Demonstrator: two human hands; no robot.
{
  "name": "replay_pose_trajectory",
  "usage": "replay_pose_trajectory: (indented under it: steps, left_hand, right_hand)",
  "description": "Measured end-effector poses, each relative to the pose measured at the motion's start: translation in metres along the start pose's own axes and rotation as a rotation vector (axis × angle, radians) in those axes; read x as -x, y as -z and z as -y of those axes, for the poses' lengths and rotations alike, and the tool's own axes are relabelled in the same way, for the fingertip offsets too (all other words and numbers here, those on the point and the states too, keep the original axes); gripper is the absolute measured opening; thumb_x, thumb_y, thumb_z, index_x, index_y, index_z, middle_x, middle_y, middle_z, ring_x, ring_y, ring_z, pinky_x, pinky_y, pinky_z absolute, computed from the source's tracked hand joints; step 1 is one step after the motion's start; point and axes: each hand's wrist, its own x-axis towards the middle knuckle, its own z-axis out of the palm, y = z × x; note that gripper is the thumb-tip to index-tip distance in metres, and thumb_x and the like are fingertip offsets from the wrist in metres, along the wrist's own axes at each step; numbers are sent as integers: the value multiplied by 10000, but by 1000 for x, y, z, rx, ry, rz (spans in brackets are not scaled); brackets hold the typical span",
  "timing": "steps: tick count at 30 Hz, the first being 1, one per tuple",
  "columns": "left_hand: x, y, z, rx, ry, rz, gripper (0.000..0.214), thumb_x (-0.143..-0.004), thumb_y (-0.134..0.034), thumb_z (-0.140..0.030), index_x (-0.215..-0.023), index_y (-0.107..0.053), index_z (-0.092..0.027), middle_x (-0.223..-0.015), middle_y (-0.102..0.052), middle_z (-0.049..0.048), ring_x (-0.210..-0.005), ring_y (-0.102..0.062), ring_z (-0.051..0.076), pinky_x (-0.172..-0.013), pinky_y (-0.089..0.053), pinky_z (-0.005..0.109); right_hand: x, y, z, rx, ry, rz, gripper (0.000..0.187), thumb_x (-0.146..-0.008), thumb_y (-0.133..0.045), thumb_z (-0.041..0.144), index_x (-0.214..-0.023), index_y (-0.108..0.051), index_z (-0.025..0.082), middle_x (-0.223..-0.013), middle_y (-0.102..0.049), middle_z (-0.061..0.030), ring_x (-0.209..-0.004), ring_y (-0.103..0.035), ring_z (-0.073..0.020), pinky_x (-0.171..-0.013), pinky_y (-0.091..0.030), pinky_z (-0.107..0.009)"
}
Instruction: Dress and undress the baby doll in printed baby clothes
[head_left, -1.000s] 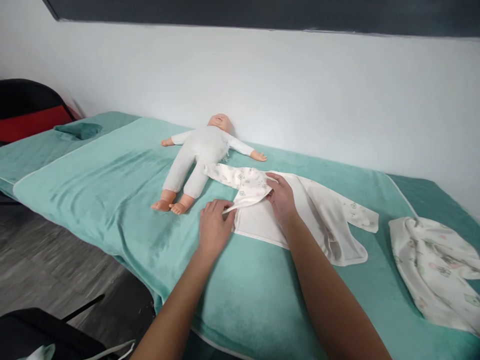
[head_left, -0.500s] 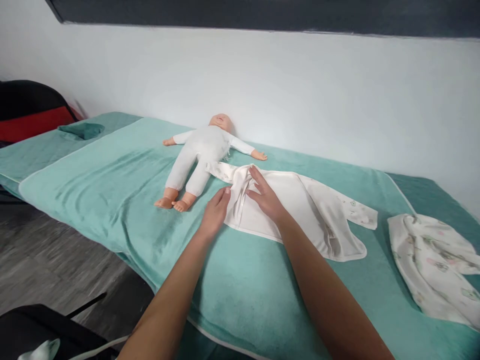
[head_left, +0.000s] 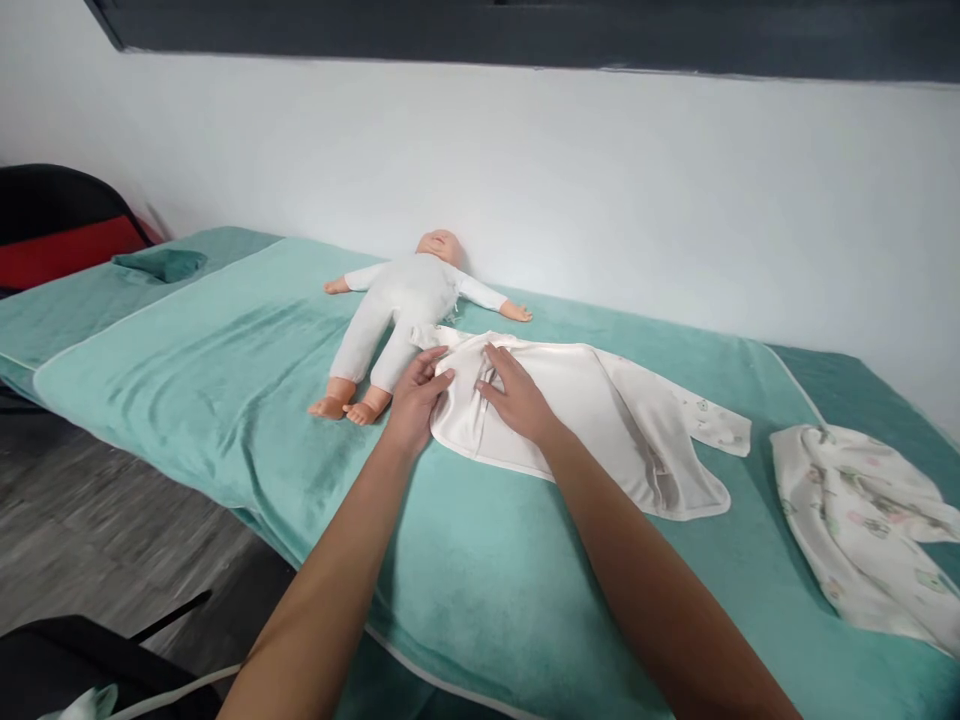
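Observation:
A white baby shirt [head_left: 577, 385] lies spread on the green cover, inside up, with small prints on its sleeves. At its left edge is my left hand [head_left: 416, 400], thumb and fingers apart, touching the cloth. My right hand [head_left: 519, 398] rests on the shirt's left part with its fingers stretched out, over a fold in the fabric. Just beyond my left hand, a baby doll [head_left: 416, 290] in a white soft body lies on its back, arms spread. The shirt's left sleeve reaches to the doll's leg.
Printed baby clothing [head_left: 862, 530] lies crumpled at the right. The green cover [head_left: 187, 370] spreads over the bed against a white wall [head_left: 600, 200]. A black and red chair [head_left: 67, 230] stands at the far left, and a black seat [head_left: 82, 665] is at the lower left.
My left hand has moved slightly left and its fingers have spread. The shirt's left panel lies flatter and further left. My right hand has shifted a little left and down.

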Motion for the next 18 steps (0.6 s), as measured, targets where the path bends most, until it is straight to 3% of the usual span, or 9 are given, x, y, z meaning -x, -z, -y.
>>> replay_pose_trajectory:
  steps: [4, 10, 16, 18]
  left_hand:
    - [3, 3, 9, -134, -146, -210, 446, -716, -726, -302, -1136, -609, -210, -1047, -655, 40, -941, -639, 164, -859, -509, 294]
    - [8, 5, 15, -638, -267, -384, 251, -798, -602, -225, -1042, -653, -191, -1028, -652, 55, -952, -595, 197, -897, -477, 345]
    - [19, -1, 10, -1020, -561, -426, 239, -836, -516, -108, -1026, -648, -171, -1093, -611, 126, -1097, -561, 271, -984, -451, 446]
    - [26, -7, 8, -1106, -698, -347, 250, -851, -504, -89, -1029, -655, -179, -1108, -638, 126, -1105, -568, 276, -975, -445, 454]
  right_hand:
    - [-10, -5, 0, 253, -16, -34, 626, -985, -467, 460, -1554, -384, 212, -1656, -317, -74, -1551, -196, -304, -1239, -174, -521]
    - [-23, -7, -2, 463, -74, -50, 574, -1008, -391, 540, -1468, -501, 215, -1660, -296, -129, -1521, -245, -342, -1194, -214, -560]
    - [-13, -6, 2, 568, -75, 72, 684, -1032, -260, 550, -1574, -332, 139, -1685, -191, -151, -1553, -186, -335, -1222, -167, -556]
    - [4, -5, 8, 593, -98, 97, 711, -1031, -246, 561, -1593, -290, 128, -1689, -171, -145, -1558, -160, -351, -1226, -161, -561]
